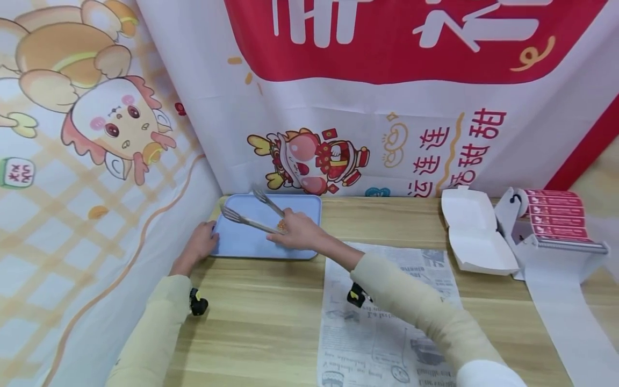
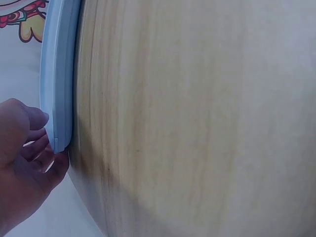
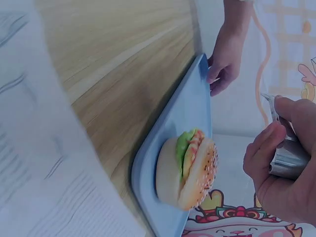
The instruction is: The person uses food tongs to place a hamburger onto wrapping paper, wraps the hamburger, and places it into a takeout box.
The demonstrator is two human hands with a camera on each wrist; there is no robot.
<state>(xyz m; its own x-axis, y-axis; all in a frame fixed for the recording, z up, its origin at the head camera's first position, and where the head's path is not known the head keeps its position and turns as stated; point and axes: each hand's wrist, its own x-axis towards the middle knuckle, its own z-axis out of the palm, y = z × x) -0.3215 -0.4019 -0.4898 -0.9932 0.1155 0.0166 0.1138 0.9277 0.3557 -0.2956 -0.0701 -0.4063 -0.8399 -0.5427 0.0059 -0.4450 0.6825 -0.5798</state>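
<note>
A light blue tray point(image 1: 251, 244) lies at the back left of the wooden table, against the wall. My left hand point(image 1: 202, 240) grips its left end, thumb over the rim and fingers beneath it in the left wrist view. My right hand point(image 1: 301, 230) holds metal tongs point(image 1: 251, 221) by their closed end, above the tray. Their two arms are spread apart with nothing between them, tips pointing left. A hamburger point(image 3: 190, 170) with a sesame bun, lettuce and a pale base sits on the tray's right part. In the head view my right hand mostly hides it.
Printed newspaper-style sheet point(image 1: 387, 344) lies right of the tray, under my right forearm. Farther right stand an open white takeaway box point(image 1: 479, 231) and a dispenser point(image 1: 561, 242) with a red label roll and a trailing white strip. Printed cloth point(image 1: 193, 80) hangs behind and at left.
</note>
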